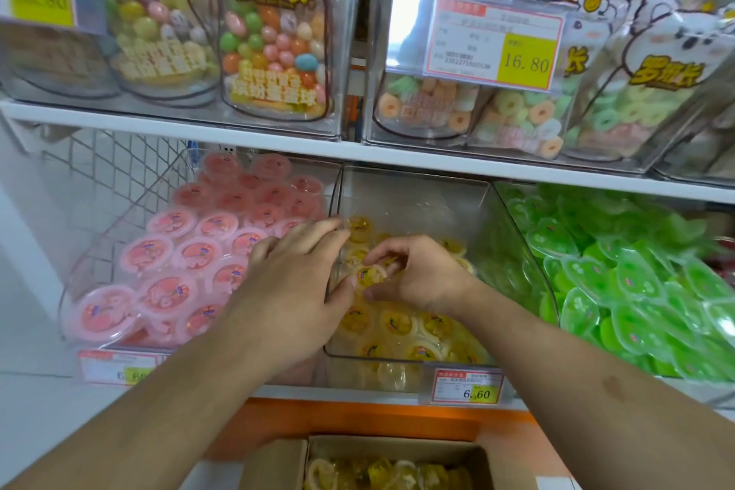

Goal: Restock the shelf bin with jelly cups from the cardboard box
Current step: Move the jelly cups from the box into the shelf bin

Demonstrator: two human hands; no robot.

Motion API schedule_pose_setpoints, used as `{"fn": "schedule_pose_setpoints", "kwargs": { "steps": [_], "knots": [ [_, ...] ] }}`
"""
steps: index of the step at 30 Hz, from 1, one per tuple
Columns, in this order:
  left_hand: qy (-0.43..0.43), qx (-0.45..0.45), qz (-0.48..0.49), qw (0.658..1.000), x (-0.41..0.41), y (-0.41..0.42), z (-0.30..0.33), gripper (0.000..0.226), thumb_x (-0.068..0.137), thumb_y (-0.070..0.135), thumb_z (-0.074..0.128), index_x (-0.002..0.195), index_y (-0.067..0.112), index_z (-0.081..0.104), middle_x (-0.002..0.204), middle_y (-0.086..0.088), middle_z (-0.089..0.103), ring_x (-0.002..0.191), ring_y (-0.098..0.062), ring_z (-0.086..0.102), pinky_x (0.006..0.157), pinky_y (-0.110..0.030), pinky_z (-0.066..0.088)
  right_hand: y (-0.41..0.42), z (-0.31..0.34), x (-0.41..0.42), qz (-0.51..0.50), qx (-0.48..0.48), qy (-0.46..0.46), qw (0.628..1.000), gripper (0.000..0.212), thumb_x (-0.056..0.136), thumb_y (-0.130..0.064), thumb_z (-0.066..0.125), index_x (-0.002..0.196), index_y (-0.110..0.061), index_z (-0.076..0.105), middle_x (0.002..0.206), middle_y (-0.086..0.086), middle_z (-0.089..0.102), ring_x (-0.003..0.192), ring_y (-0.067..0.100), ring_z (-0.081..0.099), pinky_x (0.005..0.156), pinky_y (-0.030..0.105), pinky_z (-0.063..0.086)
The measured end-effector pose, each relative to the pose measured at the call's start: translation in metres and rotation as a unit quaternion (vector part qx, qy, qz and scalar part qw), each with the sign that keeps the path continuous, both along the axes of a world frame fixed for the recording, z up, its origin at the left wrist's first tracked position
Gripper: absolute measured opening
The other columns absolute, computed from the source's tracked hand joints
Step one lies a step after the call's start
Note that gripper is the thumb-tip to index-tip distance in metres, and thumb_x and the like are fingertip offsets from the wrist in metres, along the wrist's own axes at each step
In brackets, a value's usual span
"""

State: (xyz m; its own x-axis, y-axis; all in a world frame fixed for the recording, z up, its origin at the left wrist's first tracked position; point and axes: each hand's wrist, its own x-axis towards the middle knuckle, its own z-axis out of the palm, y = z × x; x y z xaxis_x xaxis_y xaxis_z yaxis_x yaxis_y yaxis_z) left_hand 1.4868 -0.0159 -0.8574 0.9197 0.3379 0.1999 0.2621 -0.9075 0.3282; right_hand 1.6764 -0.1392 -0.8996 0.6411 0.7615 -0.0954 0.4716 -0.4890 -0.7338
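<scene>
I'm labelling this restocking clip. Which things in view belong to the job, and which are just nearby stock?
Job: yellow jelly cups, middle bin, cardboard box, left hand, right hand.

Nearby: pink cups, green cups, candy bags.

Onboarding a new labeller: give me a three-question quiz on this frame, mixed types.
1. True or false: the middle bin holds yellow cups.
2. Which lies left of the middle bin? A) pink cups B) green cups C) ring sweets
3. Fill in: the box sits ____ the shelf.

Key
1. True.
2. A.
3. Below. Both hands, left hand and right hand, are at the middle bin, around one yellow cup.
</scene>
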Motion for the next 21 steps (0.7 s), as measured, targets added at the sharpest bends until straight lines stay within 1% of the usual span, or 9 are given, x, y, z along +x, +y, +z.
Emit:
{"fn": "schedule_pose_setpoints", "kwargs": {
  "steps": [2,3,6,8,12,14,17,19,21],
  "knots": [
    [0.002,0.001,0.001,1.000,0.001,0.001,-0.001,0.062,0.103,0.054,0.040,0.160,0.035,0.025,0.167,0.023,0.014,0.154,-0.002,0.009,0.125,-0.039,0.009,0.004,-0.005,0.007,-0.040,0.029,-0.023,0.999,0.043,0.060,-0.039,0.100,0.094,-0.027,0.076,0.079,-0.006,0.074,0.068,0.010,0.066,0.076,0.040,0.064],
    [0.002,0.001,0.002,1.000,0.001,0.001,-0.001,0.062,0.103,0.054,0.039,0.160,0.035,0.025,0.167,0.023,0.014,0.154,-0.001,0.009,0.125,-0.040,0.009,0.006,-0.006,0.012,-0.068,0.043,-0.045,0.996,0.045,0.060,-0.042,0.098,0.093,-0.027,0.074,0.083,-0.007,0.075,0.073,0.011,0.069,0.077,0.041,0.064],
    [0.000,-0.004,0.002,1.000,0.001,0.002,-0.002,0.062,0.103,0.055,0.040,0.160,0.035,0.027,0.167,0.024,0.015,0.154,-0.001,0.010,0.126,-0.041,0.009,0.011,-0.006,0.026,-0.150,0.055,-0.121,0.980,0.044,0.064,-0.046,0.094,0.095,-0.027,0.068,0.089,-0.010,0.071,0.081,0.010,0.068,0.074,0.030,0.059],
    [0.002,-0.003,0.002,1.000,0.001,0.003,-0.003,0.062,0.103,0.055,0.039,0.160,0.036,0.026,0.167,0.024,0.014,0.155,-0.001,0.009,0.126,-0.041,0.008,0.015,-0.006,0.033,-0.178,0.055,-0.124,0.975,0.037,0.071,-0.039,0.090,0.097,-0.028,0.066,0.095,-0.010,0.069,0.085,0.011,0.066,0.072,0.026,0.053],
    [0.005,0.005,0.001,1.000,0.002,0.003,-0.004,0.061,0.102,0.055,0.038,0.160,0.036,0.025,0.166,0.024,0.013,0.154,-0.002,0.008,0.127,-0.042,0.010,0.025,-0.013,0.042,-0.190,0.041,-0.114,0.974,0.028,0.081,-0.036,0.085,0.100,-0.029,0.067,0.099,-0.008,0.068,0.072,0.000,0.059,0.050,0.009,0.041],
    [0.004,0.008,0.001,1.000,0.003,0.003,-0.004,0.061,0.102,0.055,0.038,0.159,0.036,0.026,0.166,0.023,0.015,0.154,-0.002,0.009,0.127,-0.042,0.011,0.028,-0.016,0.043,-0.186,0.048,-0.110,0.975,0.026,0.084,-0.035,0.084,0.104,-0.026,0.069,0.099,-0.007,0.068,0.068,-0.003,0.057,0.045,0.006,0.040],
    [0.001,0.008,0.001,1.000,0.003,0.002,-0.004,0.061,0.102,0.055,0.038,0.159,0.035,0.027,0.166,0.023,0.016,0.154,-0.002,0.010,0.126,-0.041,0.010,0.027,-0.019,0.041,-0.179,0.070,-0.114,0.975,0.026,0.084,-0.033,0.084,0.106,-0.025,0.072,0.104,-0.006,0.069,0.069,0.004,0.063,0.049,0.008,0.043],
    [-0.001,0.005,0.001,1.000,0.003,0.002,-0.004,0.061,0.102,0.054,0.039,0.160,0.035,0.027,0.166,0.023,0.016,0.154,-0.003,0.011,0.126,-0.041,0.010,0.025,-0.021,0.042,-0.175,0.069,-0.133,0.973,0.027,0.082,-0.034,0.084,0.106,-0.028,0.074,0.113,-0.002,0.065,0.078,0.011,0.067,0.062,0.017,0.048],
    [-0.002,0.004,0.001,1.000,0.002,0.001,-0.004,0.061,0.103,0.054,0.040,0.160,0.035,0.027,0.166,0.023,0.016,0.154,-0.002,0.011,0.126,-0.041,0.010,0.023,-0.022,0.044,-0.176,0.060,-0.148,0.971,0.026,0.082,-0.032,0.084,0.106,-0.031,0.074,0.121,0.001,0.059,0.087,0.013,0.066,0.073,0.019,0.045]
  ]
}}
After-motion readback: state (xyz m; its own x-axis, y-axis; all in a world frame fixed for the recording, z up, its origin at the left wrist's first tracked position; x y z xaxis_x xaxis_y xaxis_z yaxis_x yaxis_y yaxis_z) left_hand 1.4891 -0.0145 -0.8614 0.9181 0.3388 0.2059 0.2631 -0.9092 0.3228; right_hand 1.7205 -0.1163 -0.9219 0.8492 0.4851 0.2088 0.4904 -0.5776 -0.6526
